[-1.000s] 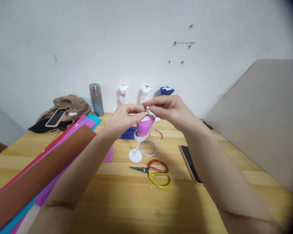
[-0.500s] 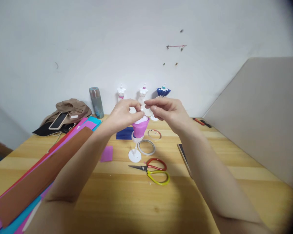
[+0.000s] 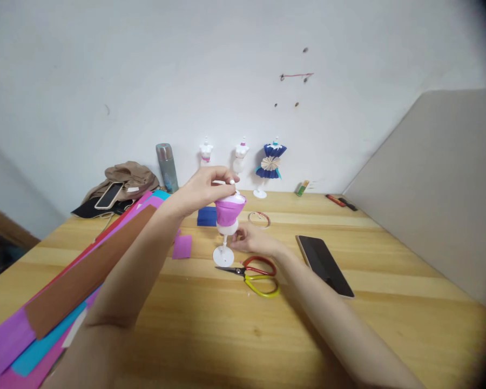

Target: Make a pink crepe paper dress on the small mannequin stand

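A small white mannequin stand wrapped in purple paper [image 3: 229, 212] stands on the wooden table [image 3: 389, 302]. My left hand [image 3: 204, 189] pinches the mannequin's top with closed fingers. My right hand [image 3: 254, 240] rests low on the table just right of the stand's stem, its fingers curled. It covers the spot where a white tape ring lay, and the ring itself is hidden. Red and yellow scissors [image 3: 257, 275] lie just in front of that hand.
A dark phone [image 3: 324, 258] lies to the right, and a second tape ring [image 3: 259, 219] behind. Purple scrap [image 3: 182, 246], blue piece [image 3: 207, 216] and long coloured sheets [image 3: 85, 270] lie left. Three dressed mannequins [image 3: 270, 162], a bottle [image 3: 167, 167] and a bag [image 3: 123, 181] line the wall; a grey board [image 3: 441, 183] leans at right.
My right hand has left the mannequin's top and dropped to the table beside the stand, over the tape ring. My left hand keeps its pinch on the top.
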A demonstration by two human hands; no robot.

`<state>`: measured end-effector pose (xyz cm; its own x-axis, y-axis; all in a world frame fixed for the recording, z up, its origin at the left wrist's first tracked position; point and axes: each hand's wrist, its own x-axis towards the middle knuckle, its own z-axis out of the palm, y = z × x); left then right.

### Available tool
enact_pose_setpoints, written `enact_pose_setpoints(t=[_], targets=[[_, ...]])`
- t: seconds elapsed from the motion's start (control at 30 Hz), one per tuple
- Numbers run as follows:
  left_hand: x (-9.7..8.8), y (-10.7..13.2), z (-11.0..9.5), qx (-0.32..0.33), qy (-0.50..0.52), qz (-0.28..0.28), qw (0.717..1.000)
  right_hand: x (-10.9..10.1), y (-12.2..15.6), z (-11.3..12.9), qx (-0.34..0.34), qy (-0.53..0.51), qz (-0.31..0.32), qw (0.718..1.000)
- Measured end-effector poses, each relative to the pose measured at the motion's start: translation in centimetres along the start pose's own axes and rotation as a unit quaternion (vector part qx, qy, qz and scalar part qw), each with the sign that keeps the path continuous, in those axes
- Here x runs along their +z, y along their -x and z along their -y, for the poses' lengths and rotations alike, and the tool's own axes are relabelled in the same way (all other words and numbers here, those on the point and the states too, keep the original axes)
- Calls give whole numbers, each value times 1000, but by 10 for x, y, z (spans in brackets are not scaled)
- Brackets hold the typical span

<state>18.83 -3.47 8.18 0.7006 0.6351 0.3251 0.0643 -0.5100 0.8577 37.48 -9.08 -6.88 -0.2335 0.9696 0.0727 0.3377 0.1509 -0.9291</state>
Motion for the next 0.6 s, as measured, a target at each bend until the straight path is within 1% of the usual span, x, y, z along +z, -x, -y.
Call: enact_pose_setpoints(t=[0.1, 0.17, 0.27, 0.33, 0.4, 0.43, 0.47, 0.5, 0.53, 0.57, 0.6], targets=[[2, 4, 1, -11, 9, -11, 1000, 25, -2, -9, 10, -14, -5, 1000], [3, 5, 2, -3, 0, -28, 1000, 38, -5, -12, 10, -23, -9, 1000], [-1, 9, 2, 50, -14, -71, 996, 48, -6, -14, 6, -29, -31, 999], [-4, 16, 2, 92, 8, -98, 991, 51, -3, -12, 4, -31, -52, 998], [-5, 26, 6, 99, 37, -142, 984, 54, 3, -9, 5, -38, -66, 997], [-5, 32, 10, 81, 42, -168, 982, 56, 7, -6, 7, -43, -69, 997], [-4, 38, 15, 46, 38, -192, 980, 58, 10, -4, 9, -50, -72, 996], [-1, 45, 22, -3, 27, -201, 979, 60, 13, -1, 12, -59, -75, 995], [2, 51, 30, -57, 15, -178, 982, 62, 16, 1, 15, -67, -77, 995], [7, 57, 38, -101, 12, -130, 986, 65, 17, 3, 17, -74, -80, 994], [13, 62, 47, -126, 23, -80, 988, 69, 18, 5, 19, -79, -82, 993]])
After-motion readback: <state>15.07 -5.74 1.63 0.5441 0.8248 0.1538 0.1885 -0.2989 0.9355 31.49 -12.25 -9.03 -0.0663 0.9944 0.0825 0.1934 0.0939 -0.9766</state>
